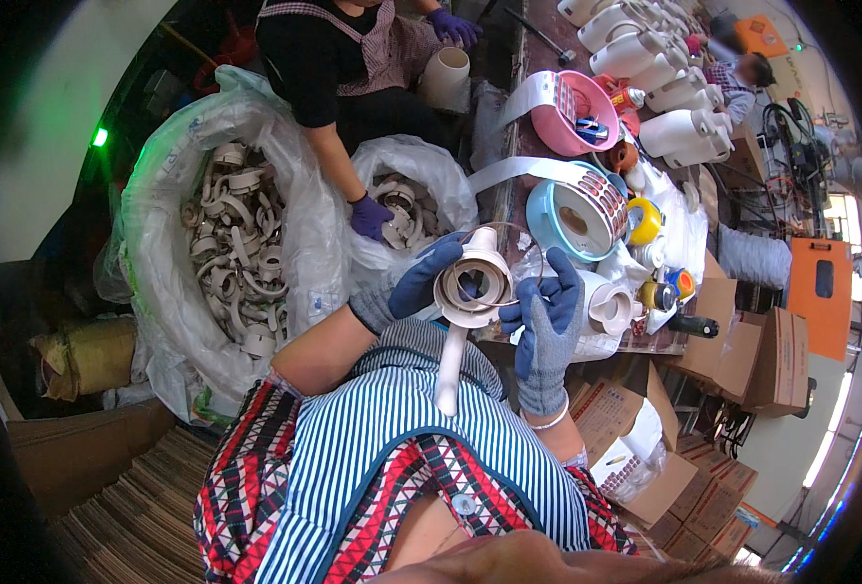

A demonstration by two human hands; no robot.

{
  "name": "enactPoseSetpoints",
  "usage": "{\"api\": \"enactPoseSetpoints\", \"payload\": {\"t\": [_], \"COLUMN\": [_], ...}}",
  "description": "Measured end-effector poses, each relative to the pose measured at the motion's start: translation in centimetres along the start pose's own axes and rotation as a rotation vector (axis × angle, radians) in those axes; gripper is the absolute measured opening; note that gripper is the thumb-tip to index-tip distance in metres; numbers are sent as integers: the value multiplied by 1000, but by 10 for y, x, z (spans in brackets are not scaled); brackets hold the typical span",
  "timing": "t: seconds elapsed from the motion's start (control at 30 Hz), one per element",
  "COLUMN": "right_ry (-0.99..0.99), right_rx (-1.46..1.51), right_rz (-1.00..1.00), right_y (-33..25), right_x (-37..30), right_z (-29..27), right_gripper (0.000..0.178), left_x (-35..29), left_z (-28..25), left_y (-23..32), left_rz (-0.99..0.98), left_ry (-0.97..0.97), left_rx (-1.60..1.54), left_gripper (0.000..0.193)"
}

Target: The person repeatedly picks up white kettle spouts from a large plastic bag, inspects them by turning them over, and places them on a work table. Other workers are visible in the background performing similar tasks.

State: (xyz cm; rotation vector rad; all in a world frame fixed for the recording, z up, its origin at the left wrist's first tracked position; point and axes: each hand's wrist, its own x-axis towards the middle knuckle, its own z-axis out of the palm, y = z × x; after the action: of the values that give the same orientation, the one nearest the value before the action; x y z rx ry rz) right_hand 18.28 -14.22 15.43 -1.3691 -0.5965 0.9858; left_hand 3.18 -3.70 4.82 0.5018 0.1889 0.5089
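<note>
Left hand (425, 280): partly closed, gloved, gripping the left side of the pale plastic collar.
Right hand (552, 326): half-curled; fingertips seem to pinch the thin brown loop (530, 237); exact contact unclear.
Collar (464, 317): held over the lap, ring opening up, handle (449, 368) pointing near; likely light, stiff, smooth, slightly slippery; best hold: outer rim or handle.
Loop: around/over the collar, seating unclear; probably light, springy; pinch its edge.
Surface (538, 54): dark, far right; pink basin (546, 128), blue basin (542, 222), white jugs (689, 136).
Room: part-filled bag (301, 255) left, co-worker's purple-gloved hand (371, 218) far, cartons (787, 360) right.
</note>
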Motion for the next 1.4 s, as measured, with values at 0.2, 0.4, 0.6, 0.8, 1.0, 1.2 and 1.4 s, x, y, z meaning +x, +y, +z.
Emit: {"api": "enactPoseSetpoints", "payload": {"t": [0.2, 0.4, 0.6, 0.8, 1.0, 1.2, 1.4], "right_ry": [-174, -105, -213, -240, -232, -217, -183], "right_rx": [-54, -280, -212, -224, -191, -145, -87], "right_rz": [101, 141, 126, 26, -25, -150, -130], "right_y": [-16, -29, -37, -36, -29, -9, -8], "right_x": [6, 36, 49, 29, 22, 15, 14], "right_z": [-12, -25, -15, -12, -16, -20, -16], "right_gripper": [54, 35, 42, 37, 34, 34, 33], "left_x": [3, 4, 4, 2, 2, 9, 6], "left_z": [-2, 3, 12, -2, -7, -17, -20], "left_y": [1, 4, 7, 6, 3, -4, -4], "left_rz": [24, 19, 24, 37, 87, 94, 106], "left_ry": [114, 99, 100, 32, 11, 32, 54], "left_rx": [110, 166, 140, 105, 88, 311, 372], "left_gripper": [55, 55, 57, 51, 46, 58, 61]}}
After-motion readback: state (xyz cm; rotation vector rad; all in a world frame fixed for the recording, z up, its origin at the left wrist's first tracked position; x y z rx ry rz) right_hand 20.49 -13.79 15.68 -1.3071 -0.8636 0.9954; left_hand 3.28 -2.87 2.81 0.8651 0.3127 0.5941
